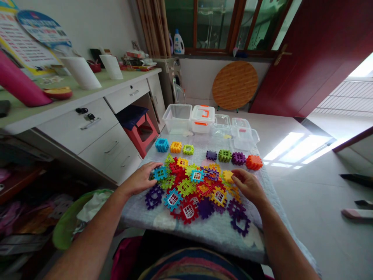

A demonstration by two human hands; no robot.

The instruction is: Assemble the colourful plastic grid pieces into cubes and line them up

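A heap of coloured plastic interlocking tiles [195, 190] lies on a cloth-covered table [210, 229]. My left hand [142, 179] rests palm down on the heap's left edge, fingers touching a blue window tile [160, 173]. My right hand [247, 184] is at the heap's right edge, its fingers pinched on a yellow tile [227, 175]. Behind the heap stands a row of assembled cubes: blue [161, 144], yellow [176, 147], light green [188, 149], purple [211, 155], green [224, 155], violet [238, 158], orange [254, 162].
Clear plastic boxes [177, 116] and a lidded box with an orange handle [202, 118] stand at the table's far edge. A white desk with drawers [96, 128] and a red stool [142, 134] are to the left. A green basket [72, 217] sits by my left arm.
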